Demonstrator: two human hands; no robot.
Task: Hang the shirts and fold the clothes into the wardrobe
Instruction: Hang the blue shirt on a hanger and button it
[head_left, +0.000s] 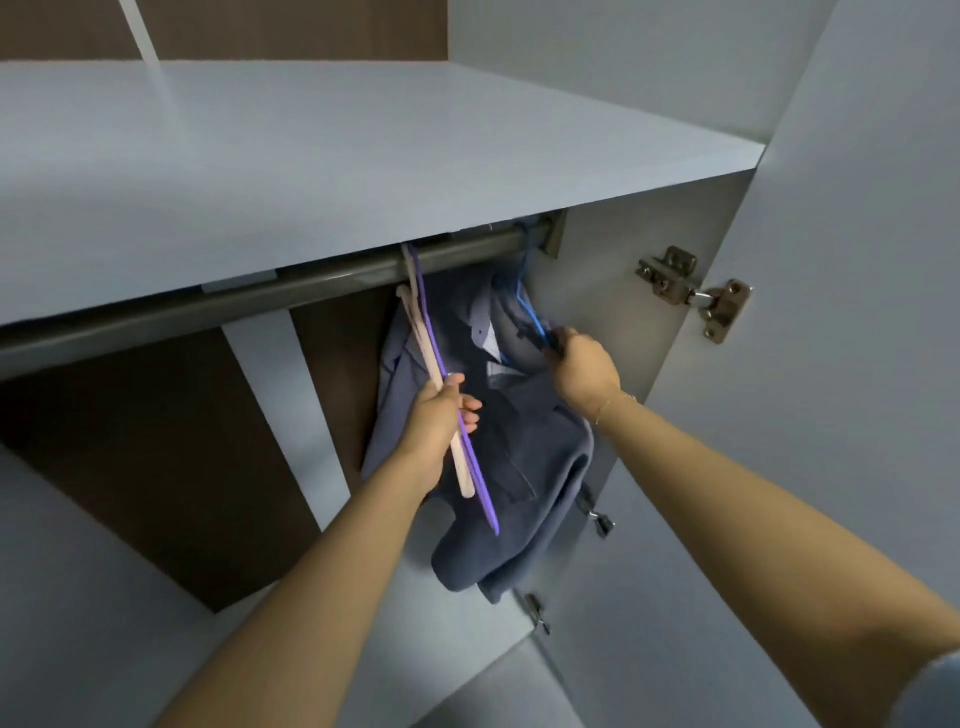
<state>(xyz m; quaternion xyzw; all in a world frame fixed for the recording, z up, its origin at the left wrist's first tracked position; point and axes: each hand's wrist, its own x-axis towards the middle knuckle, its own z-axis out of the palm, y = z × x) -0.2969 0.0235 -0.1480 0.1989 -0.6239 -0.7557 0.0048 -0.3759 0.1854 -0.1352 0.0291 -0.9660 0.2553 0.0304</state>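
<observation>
Head view: our forearms reach into the wardrobe (857, 208). Left hand (434, 421) grips two empty hangers (467, 457) hooked on the rail (311, 283). Right hand (584, 364) pinches the blue hanger (524, 296) carrying the shirt (519, 467), hooked on the rail. We judge one shirt hung; folding not visible.

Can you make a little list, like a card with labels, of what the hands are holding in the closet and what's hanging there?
place: inside an open wardrobe, under a shelf
rail: grey rod below the shelf
left hand: grips a purple hanger and a pink hanger, both hooked on the rail
right hand: grips a blue hanger that carries the shirt
shirt: dark blue shirt, hanging at the rail's right end
door: open at right, metal hinge showing
folded clothes: none in view
</observation>
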